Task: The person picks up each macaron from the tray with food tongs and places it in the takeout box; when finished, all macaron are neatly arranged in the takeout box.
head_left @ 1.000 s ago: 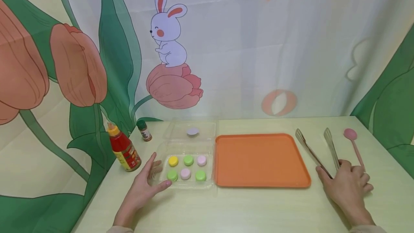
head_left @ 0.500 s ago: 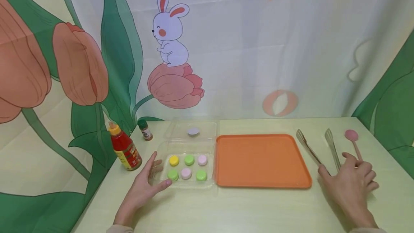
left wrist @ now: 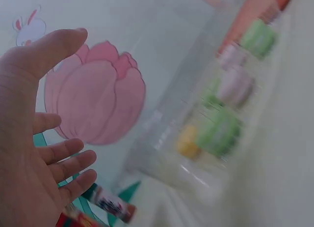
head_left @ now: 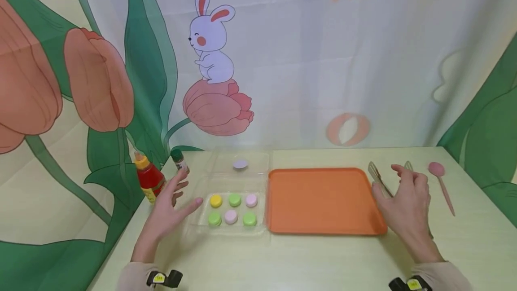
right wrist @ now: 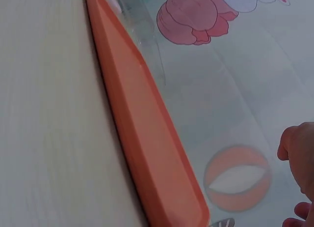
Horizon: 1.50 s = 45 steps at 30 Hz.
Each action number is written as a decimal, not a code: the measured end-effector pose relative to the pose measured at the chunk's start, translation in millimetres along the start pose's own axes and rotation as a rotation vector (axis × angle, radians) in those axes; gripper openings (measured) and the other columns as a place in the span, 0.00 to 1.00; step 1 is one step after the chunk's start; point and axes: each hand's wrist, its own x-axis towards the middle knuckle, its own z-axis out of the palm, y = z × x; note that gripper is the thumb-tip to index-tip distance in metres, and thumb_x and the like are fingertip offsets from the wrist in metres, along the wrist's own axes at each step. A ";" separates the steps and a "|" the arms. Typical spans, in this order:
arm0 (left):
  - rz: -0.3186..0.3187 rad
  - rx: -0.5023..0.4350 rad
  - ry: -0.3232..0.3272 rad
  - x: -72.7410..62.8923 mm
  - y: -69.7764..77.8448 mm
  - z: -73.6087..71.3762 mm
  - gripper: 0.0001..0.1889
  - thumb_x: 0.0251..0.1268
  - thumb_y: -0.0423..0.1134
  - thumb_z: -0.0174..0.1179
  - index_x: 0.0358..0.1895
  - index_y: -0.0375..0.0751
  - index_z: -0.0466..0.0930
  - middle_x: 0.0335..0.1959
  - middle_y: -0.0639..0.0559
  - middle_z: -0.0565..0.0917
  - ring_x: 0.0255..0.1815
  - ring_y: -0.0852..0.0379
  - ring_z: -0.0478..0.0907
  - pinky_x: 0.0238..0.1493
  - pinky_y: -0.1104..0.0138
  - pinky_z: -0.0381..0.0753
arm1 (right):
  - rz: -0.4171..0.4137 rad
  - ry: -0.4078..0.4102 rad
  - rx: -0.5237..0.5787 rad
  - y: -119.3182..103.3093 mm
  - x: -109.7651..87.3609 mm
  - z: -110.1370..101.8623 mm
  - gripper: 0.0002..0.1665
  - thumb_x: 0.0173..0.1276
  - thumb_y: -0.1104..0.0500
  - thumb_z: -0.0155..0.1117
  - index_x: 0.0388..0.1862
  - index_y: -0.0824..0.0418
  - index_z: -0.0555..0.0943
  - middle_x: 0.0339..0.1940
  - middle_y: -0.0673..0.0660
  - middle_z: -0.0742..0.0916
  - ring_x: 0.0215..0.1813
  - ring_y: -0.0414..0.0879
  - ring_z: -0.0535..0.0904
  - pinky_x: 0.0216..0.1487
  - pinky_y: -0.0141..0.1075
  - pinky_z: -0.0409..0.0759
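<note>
A clear plastic box (head_left: pixel 258 232) with its lid folded back holds several macarons in yellow, green and pale pink, such as the yellow macaron (head_left: pixel 216 200). Just left of it my left hand (head_left: pixel 167 210) is raised, thumb and fingers spread, holding nothing. It partly hides a red sauce bottle (head_left: pixel 150 178) in the head view. My right hand (head_left: pixel 408 212) hovers beside the orange tray's right edge, fingers loosely bent. It overlaps the metal tongs (head_left: pixel 375 173) and hides most of them; one handle end shows past the wrist.
The orange tray (head_left: pixel 327 201) lies between the box and the tongs. A pink spoon (head_left: pixel 443 187) lies at the far right. At the back left stands a small green-capped shaker (head_left: pixel 179 158). A printed curtain (head_left: pixel 299 66) hangs behind the table.
My left hand has risen and drawn back to the left, away from the box. My right hand has moved left and up, uncovering the pink spoon and covering the tongs.
</note>
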 end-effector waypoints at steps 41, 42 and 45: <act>-0.253 -0.181 -0.296 70.9 -42.0 7.5 0.50 0.85 0.63 0.60 0.94 0.47 0.43 0.89 0.39 0.65 0.90 0.32 0.58 0.86 0.30 0.54 | 0.063 -0.552 0.520 -137.7 -11.8 159.5 0.43 0.79 0.49 0.73 0.87 0.53 0.68 0.73 0.57 0.84 0.67 0.54 0.85 0.64 0.54 0.87; -0.261 -0.198 -0.300 70.2 -43.2 7.5 0.49 0.85 0.62 0.59 0.94 0.47 0.43 0.89 0.40 0.66 0.90 0.32 0.58 0.87 0.31 0.53 | 0.061 -0.559 0.523 -137.8 -12.5 161.9 0.43 0.80 0.49 0.73 0.87 0.54 0.67 0.73 0.58 0.84 0.67 0.55 0.85 0.64 0.53 0.88; -0.284 -0.254 -0.314 68.6 -47.1 7.5 0.46 0.88 0.60 0.57 0.94 0.48 0.43 0.89 0.41 0.66 0.90 0.35 0.60 0.88 0.32 0.51 | 0.065 -0.587 0.532 -136.7 -13.7 169.5 0.43 0.80 0.50 0.74 0.87 0.56 0.67 0.74 0.62 0.84 0.66 0.55 0.85 0.58 0.51 0.91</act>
